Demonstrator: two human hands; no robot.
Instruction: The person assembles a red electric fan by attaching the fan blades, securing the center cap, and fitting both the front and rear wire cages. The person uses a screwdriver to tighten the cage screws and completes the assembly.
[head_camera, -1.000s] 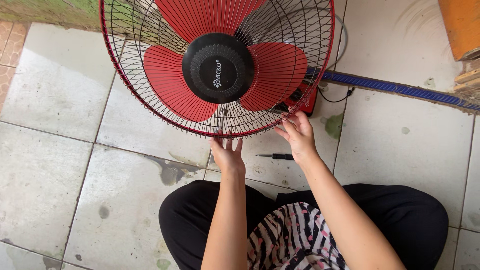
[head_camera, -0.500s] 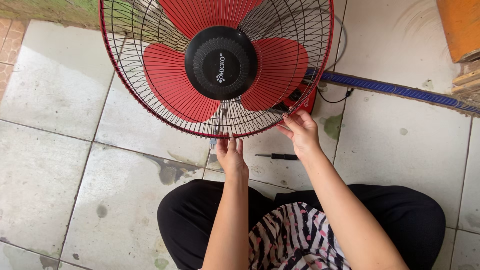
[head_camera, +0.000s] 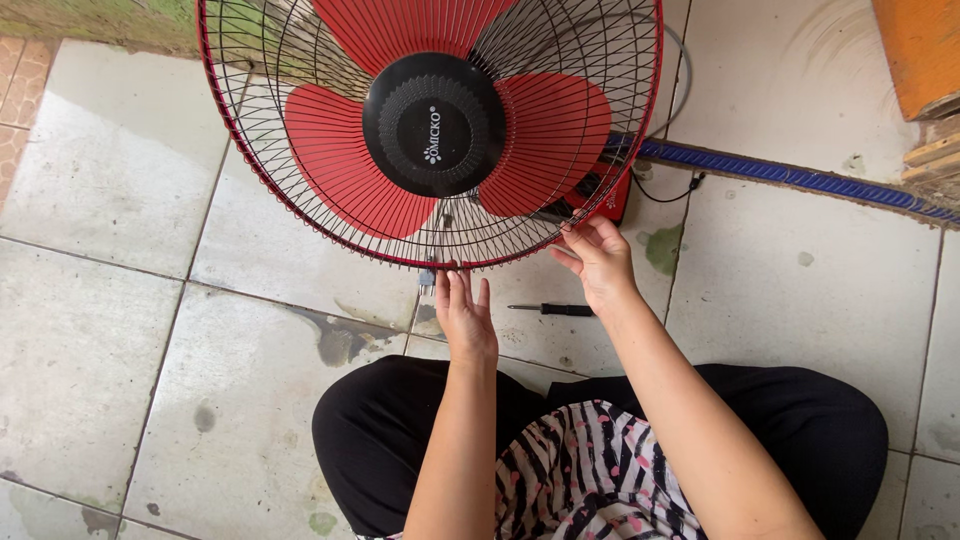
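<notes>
A fan with red blades (head_camera: 340, 165), a round black hub (head_camera: 433, 123) and a red-rimmed black wire guard (head_camera: 300, 210) stands in front of me on the tiled floor. My left hand (head_camera: 462, 312) reaches up to the guard's bottom edge, fingertips at a small clip (head_camera: 427, 277) on the rim. My right hand (head_camera: 598, 262) grips the guard's lower right rim with curled fingers. A small black screwdriver (head_camera: 552, 309) lies on the tile between my two hands.
I sit cross-legged in black trousers (head_camera: 380, 430) on stained grey tiles (head_camera: 120, 330). A blue corrugated hose (head_camera: 800, 182) and a black cable (head_camera: 668, 196) run behind the fan at right. An orange object (head_camera: 915, 50) sits at the top right corner.
The fan guard has shifted slightly up and left in view. My left hand moved up a little along the bottom rim; my right hand keeps its grip.
</notes>
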